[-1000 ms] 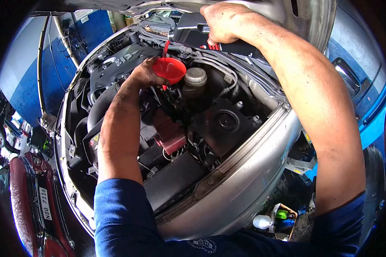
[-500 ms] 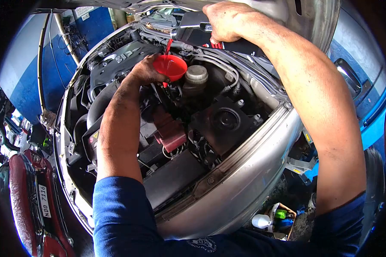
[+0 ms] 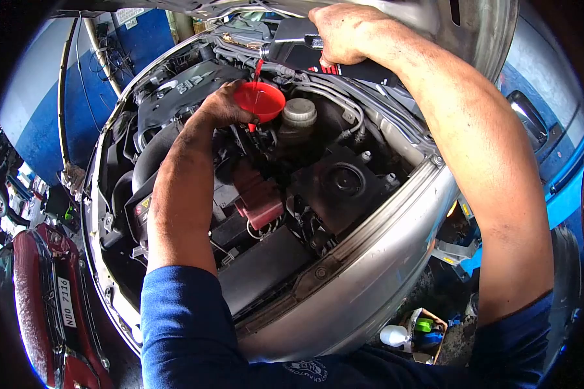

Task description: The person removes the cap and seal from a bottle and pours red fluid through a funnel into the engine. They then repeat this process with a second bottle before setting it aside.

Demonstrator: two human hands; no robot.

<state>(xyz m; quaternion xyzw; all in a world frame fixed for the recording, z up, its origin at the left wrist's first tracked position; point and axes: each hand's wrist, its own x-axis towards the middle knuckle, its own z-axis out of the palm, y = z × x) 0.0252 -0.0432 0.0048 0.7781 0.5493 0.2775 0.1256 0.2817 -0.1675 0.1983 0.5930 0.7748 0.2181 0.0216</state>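
My left hand [image 3: 217, 107] grips the rim of a red funnel [image 3: 261, 100] standing in the open engine bay of a silver car. My right hand [image 3: 344, 32] holds a dark grey fluid bottle [image 3: 292, 52] tipped on its side above the funnel. A thin red stream [image 3: 257, 70] runs from the bottle's mouth down into the funnel. A round capped reservoir [image 3: 298, 115] stands just right of the funnel. Both forearms reach out from blue sleeves.
A black engine cover [image 3: 182, 91] lies left of the funnel, a red-capped battery terminal [image 3: 259, 201] and a black air box [image 3: 344, 185] nearer me. The silver bumper [image 3: 370, 272] runs across the front. A red car [image 3: 52, 311] is at lower left; bottles in a box [image 3: 418, 330] sit on the floor.
The view has shifted slightly; both hands keep their hold and the red fluid keeps running into the funnel.
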